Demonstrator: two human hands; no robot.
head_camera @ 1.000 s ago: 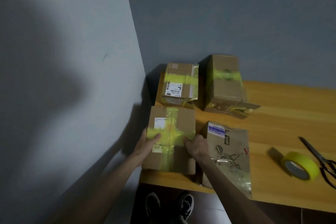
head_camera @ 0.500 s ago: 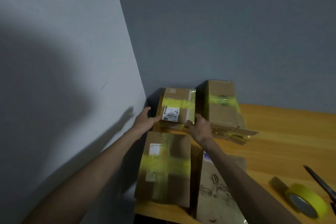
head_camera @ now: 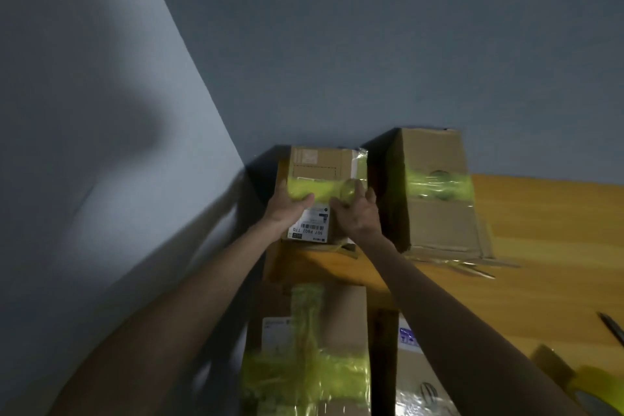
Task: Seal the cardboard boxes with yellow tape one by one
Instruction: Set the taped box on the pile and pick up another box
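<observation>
Over on the left a bare pale wall [head_camera: 101, 111] runs into the corner, with a broad shadow across it. The person's left hand [head_camera: 287, 209] reaches out to the small labelled box [head_camera: 320, 164] standing at the back of the table [head_camera: 540, 230], right in that corner. The hand grips the box's left side, with the thumb curled over onto the yellow tape band [head_camera: 324, 191] that crosses its top face. A white barcode label [head_camera: 309, 230] shows just below the thumb. I cannot tell whether the box sits flat on the table or is tipped up a little.

Nearer the person, under the left forearm, lies a cardboard box [head_camera: 344, 321] with two crinkled yellow tape strips [head_camera: 304, 371] crossing on its top.

The right hand [head_camera: 356, 218] holds the small box from its right side. Its fingers are bent over the top and rest on the same yellow band, so both hands have hold of this one box.

Below the right arm a box with printed graphics [head_camera: 410, 375] lies just beside the cross-taped one, a dark gap between them.

Further right, just beside the held box, a taller box [head_camera: 435, 226] stands against the back wall. One yellow strip [head_camera: 435, 184] wraps its middle and loose flaps [head_camera: 472, 263] splay at its base.

At the far right edge a dark blade tip [head_camera: 613, 328] lies on the wood, and the yellow tape roll [head_camera: 597, 385] sits in the bottom corner, well apart from both hands.
</observation>
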